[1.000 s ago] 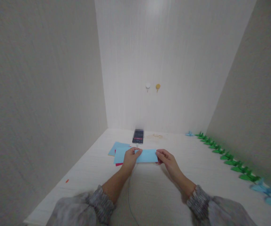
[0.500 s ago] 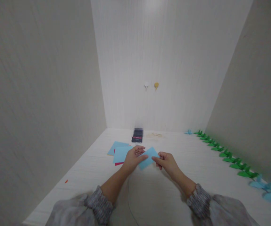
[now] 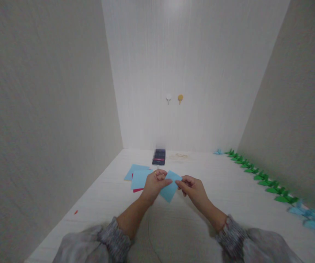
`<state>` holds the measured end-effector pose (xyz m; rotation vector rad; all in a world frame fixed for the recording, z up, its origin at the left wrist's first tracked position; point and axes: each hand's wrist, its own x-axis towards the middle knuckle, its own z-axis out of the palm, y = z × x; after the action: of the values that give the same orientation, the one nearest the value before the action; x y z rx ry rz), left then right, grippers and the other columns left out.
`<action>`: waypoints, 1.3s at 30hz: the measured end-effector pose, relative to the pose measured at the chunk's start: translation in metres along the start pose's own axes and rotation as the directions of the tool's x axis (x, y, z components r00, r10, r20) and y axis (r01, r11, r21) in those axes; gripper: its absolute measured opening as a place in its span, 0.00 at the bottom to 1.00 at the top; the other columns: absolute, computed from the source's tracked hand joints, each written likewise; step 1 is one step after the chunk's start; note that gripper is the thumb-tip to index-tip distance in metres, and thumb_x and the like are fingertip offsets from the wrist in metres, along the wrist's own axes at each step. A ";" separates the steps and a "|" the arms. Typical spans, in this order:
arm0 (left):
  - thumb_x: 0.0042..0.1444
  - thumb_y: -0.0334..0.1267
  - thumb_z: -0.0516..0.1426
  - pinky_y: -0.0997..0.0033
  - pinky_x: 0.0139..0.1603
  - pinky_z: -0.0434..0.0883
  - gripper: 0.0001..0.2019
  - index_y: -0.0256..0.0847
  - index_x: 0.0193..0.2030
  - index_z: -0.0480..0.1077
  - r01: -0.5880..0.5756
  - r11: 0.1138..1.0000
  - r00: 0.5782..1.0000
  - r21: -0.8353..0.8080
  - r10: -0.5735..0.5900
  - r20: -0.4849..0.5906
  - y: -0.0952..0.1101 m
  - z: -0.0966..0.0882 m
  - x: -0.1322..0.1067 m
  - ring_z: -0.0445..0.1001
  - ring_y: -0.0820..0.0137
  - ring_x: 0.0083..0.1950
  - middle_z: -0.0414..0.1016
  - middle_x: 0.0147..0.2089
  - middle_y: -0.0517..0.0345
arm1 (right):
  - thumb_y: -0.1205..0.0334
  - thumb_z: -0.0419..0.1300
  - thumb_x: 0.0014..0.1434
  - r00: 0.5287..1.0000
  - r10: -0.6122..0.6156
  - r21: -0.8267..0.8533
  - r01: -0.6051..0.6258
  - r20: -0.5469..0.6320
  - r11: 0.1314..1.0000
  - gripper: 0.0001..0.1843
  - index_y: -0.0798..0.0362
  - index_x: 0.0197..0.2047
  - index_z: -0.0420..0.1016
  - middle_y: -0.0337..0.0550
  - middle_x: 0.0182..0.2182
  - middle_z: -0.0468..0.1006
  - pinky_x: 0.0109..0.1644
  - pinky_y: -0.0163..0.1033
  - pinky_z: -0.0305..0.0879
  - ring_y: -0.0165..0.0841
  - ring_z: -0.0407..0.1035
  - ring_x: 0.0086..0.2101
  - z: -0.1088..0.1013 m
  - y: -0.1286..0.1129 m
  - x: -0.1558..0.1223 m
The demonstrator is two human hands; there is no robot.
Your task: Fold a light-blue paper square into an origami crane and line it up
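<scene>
A light blue sheet of paper (image 3: pixel 170 192) is held in the air above the table between both hands. My left hand (image 3: pixel 156 184) pinches its left side, thumb on top. On the right side, my right hand (image 3: pixel 192 187) grips the edge between thumb and fingers. The sheet is tilted with one corner pointing down toward me. Just left of my left hand lie more blue paper squares (image 3: pixel 140 179), with a red sheet (image 3: pixel 137 190) showing from underneath. My left hand covers part of this pile.
A phone (image 3: pixel 159 157) with a cable (image 3: pixel 150 233) stands at the table's back. Green folded paper pieces (image 3: pixel 261 177) and blue ones (image 3: pixel 312 219) line the right wall. A small red scrap (image 3: pixel 76 212) lies left. Two hooks (image 3: pixel 180 98) are on the back wall.
The blue sheet in my hands has turned, so its lower corner now points further down and right. My right hand has shifted slightly left; the pile and phone are unchanged.
</scene>
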<state>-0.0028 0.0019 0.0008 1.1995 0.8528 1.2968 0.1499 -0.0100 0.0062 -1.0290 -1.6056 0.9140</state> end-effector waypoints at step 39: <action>0.35 0.37 0.60 0.74 0.26 0.66 0.15 0.34 0.30 0.65 0.010 0.998 0.999 -0.065 -0.007 0.048 -0.001 0.008 -0.003 0.69 0.74 0.23 0.72 0.24 0.58 | 0.51 0.51 0.49 0.996 0.015 -0.018 -0.017 -0.088 1.000 0.18 0.55 0.17 0.63 0.33 0.11 0.61 0.17 0.29 0.50 0.23 0.53 0.13 0.002 -0.009 -0.004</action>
<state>0.0051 -0.0021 0.0008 1.1693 0.7747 1.2748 0.1472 -0.0171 0.0125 -1.0820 -1.5376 0.8541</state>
